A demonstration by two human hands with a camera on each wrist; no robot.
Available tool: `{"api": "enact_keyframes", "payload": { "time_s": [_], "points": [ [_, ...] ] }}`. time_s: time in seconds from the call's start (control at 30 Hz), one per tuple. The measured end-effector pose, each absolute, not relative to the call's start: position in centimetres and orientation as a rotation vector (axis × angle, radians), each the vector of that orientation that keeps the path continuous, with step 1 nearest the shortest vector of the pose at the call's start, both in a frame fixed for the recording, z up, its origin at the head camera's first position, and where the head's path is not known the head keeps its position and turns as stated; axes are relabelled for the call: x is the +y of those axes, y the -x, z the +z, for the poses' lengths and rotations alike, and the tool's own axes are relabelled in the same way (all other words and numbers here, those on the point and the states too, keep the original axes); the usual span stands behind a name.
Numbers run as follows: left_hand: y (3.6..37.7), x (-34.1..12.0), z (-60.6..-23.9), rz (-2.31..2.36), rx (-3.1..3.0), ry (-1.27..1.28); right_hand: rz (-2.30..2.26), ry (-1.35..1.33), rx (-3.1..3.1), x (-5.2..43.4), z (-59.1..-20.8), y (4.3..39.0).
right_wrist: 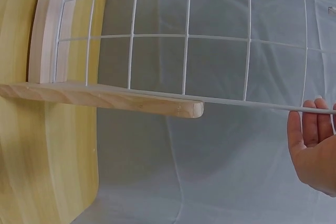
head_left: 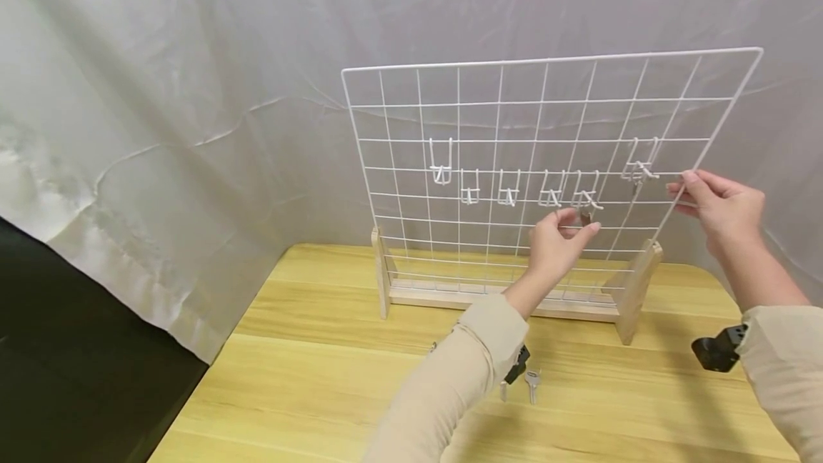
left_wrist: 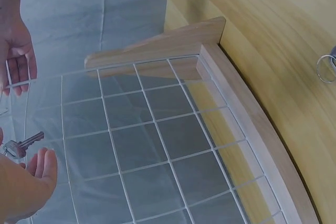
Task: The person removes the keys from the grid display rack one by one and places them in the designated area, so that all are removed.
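Observation:
A white wire grid panel (head_left: 479, 102) stands upright in a wooden base (head_left: 437, 296). My right hand (head_left: 733, 209) pinches its right edge between thumb and fingers, as the right wrist view also shows. At the lower row's rightmost white hook (head_left: 585, 198), my left hand (head_left: 556, 238) is held around a hanging key (head_left: 585, 218). In the left wrist view, thumb and fingers stand apart around the key (left_wrist: 23, 145), its blade free. Whether a fingertip touches it is hard to see. Another key (head_left: 635, 188) hangs from the upper right hook (head_left: 639, 168).
Several more white hooks (head_left: 508, 195) hang along the grid to the left. Below, a loose key (head_left: 532, 386) lies on the wooden table (head_left: 308, 363), with another key (head_left: 504, 391) partly behind the left sleeve. A key ring (left_wrist: 325, 70) shows in the left wrist view. Grey cloth (head_left: 270, 56) hangs behind.

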State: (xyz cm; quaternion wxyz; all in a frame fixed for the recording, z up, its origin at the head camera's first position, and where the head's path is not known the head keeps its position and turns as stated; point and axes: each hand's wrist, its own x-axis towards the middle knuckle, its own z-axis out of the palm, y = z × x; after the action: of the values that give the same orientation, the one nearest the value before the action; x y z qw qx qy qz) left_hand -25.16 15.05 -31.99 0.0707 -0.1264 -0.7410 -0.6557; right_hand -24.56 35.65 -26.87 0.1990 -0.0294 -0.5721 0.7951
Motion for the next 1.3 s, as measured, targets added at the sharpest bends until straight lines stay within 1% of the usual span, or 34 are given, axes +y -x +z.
{"api": "enact_keyframes", "payload": {
  "time_s": [0.43,0.77,1.3],
  "points": [
    [25.5,15.9,-31.4,-1.924,-2.163,0.42,2.212,0.076,-1.581,35.6,-26.9,24.5],
    [25.8,15.6,-31.7,-1.922,-2.121,0.448,2.219,0.048,-1.56,35.5,-27.0,24.5],
    [24.9,14.7,-31.1,-1.928,-2.168,0.459,2.259,0.079,-1.552,35.6,-26.9,24.4]
  ]
}}
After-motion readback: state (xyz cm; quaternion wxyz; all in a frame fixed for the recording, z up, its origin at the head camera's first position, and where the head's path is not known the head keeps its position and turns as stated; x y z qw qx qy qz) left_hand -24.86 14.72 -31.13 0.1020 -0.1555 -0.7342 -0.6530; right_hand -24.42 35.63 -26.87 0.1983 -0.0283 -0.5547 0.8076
